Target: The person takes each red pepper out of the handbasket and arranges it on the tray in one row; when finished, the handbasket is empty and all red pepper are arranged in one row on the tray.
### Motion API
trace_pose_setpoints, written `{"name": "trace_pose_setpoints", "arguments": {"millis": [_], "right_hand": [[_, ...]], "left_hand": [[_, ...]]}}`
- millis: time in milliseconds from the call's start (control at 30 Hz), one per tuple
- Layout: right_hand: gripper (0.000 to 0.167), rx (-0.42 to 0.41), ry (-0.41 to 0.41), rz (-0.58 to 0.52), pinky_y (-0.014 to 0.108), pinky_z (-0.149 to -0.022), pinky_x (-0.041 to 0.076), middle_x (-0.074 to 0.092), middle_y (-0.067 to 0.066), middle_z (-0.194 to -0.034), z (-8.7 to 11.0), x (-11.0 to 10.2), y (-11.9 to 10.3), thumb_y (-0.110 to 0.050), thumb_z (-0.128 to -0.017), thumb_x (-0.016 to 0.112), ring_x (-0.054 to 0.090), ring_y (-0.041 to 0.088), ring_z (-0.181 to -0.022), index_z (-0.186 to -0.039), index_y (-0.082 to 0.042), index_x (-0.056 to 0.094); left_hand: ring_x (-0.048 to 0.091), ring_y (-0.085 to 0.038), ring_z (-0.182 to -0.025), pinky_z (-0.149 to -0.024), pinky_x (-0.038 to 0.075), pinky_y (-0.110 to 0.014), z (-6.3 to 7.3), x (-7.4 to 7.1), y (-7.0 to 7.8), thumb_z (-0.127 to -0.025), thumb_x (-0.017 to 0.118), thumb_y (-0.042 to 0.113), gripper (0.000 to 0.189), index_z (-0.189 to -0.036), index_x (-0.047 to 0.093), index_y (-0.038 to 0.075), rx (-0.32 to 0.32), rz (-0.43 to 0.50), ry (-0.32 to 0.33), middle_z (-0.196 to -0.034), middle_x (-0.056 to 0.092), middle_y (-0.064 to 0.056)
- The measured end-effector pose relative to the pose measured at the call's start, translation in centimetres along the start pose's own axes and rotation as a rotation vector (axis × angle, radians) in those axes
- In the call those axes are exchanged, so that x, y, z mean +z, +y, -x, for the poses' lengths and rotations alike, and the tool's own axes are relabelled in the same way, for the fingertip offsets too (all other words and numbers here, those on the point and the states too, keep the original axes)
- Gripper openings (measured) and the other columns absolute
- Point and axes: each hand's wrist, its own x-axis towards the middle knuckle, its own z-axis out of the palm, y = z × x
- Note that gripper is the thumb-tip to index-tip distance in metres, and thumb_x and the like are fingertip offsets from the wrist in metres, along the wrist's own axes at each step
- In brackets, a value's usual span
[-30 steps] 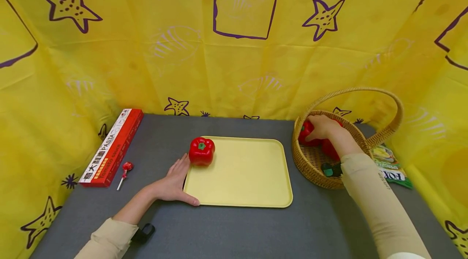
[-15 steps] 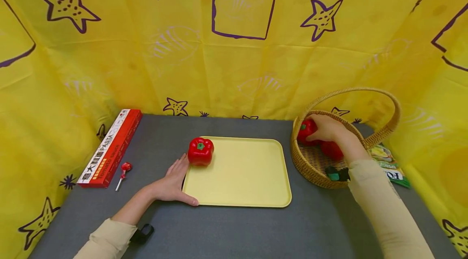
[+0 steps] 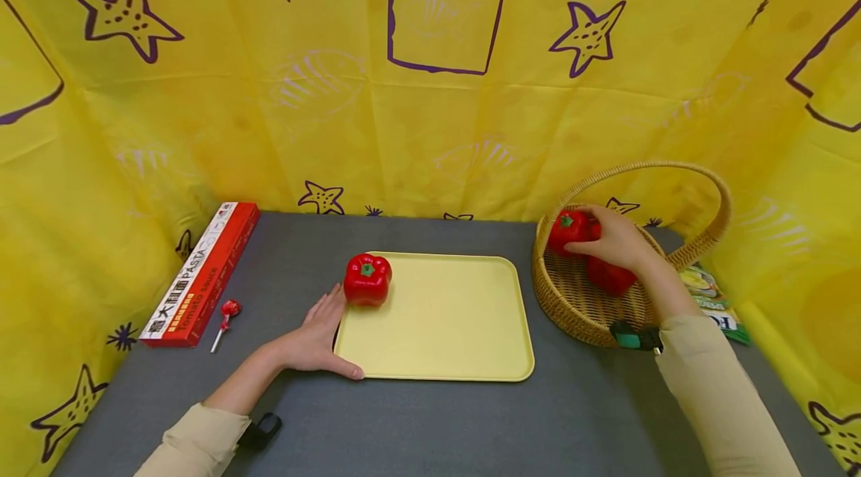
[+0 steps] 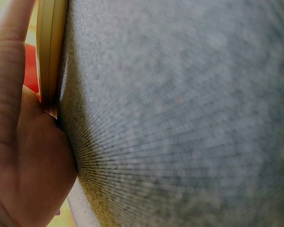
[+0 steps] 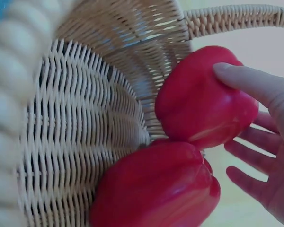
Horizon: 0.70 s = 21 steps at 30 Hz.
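Note:
In the head view my left hand [image 3: 309, 346] lies at the left edge of a pale yellow tray [image 3: 451, 320], thumb along the near corner and fingers extended up the side. A red bell pepper [image 3: 367, 281] stands in the tray's far-left corner, by those fingertips. My right hand [image 3: 617, 239] reaches into a wicker basket [image 3: 561, 309] and grips another red bell pepper [image 3: 567, 232] near the far rim. The right wrist view shows its thumb pressed on this pepper [image 5: 199, 101], other fingers partly hidden behind it. A further bell pepper [image 5: 154, 189] lies below in the basket.
The basket's tall handle [image 3: 713, 230] arches over the right forearm. A green packet [image 3: 716, 301] lies right of the basket. At the left are a red pasta box [image 3: 205, 275] and a lollipop [image 3: 225, 320]. A yellow patterned cloth [image 3: 430, 125] hangs behind the grey table.
The right hand has shifted slightly up and right, turning the gripped bell pepper so its green stem shows more. The left hand and the tray keep their places.

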Motion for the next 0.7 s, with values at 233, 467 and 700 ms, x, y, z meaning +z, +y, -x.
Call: {"name": "trace_pose_setpoints", "arguments": {"millis": [233,467,700], "right_hand": [[0.085,0.089,0.081,-0.089,0.064,-0.097,0.036,0.048,0.031,-0.135,1.3,0.2,-0.1,-0.05,-0.085,0.071,0.044,0.047,-0.123,-0.147,-0.003,0.036],[0.086,0.113,0.152,-0.237,0.062,-0.098,0.037,0.047,0.026,-0.139,2.8,0.7,-0.3,-0.049,-0.085,0.072,0.045,0.043,-0.126,-0.15,-0.009,0.034],[0.09,0.172,0.145,-0.348,0.062,-0.101,0.035,0.041,0.026,-0.145,4.3,0.9,-1.0,-0.051,-0.085,0.071,0.04,0.043,-0.131,-0.152,-0.008,0.029]], "left_hand": [[-0.008,-0.042,-0.145,-0.11,-0.001,-0.063,-0.1,0.1,-0.1,-0.066,0.081,0.059,0.136,-0.154,-0.004,-0.002,0.022,0.011,0.017,-0.159,-0.006,-0.025],[-0.008,-0.041,-0.145,-0.11,-0.001,-0.062,-0.1,0.2,-0.2,-0.065,0.082,0.06,0.138,-0.154,-0.005,-0.002,0.014,0.004,0.012,-0.159,-0.007,-0.025],[-0.008,-0.041,-0.145,-0.11,0.0,-0.062,-0.1,0.2,0.0,-0.065,0.081,0.061,0.139,-0.153,-0.006,-0.002,0.014,0.003,0.015,-0.159,-0.007,-0.024]]}}
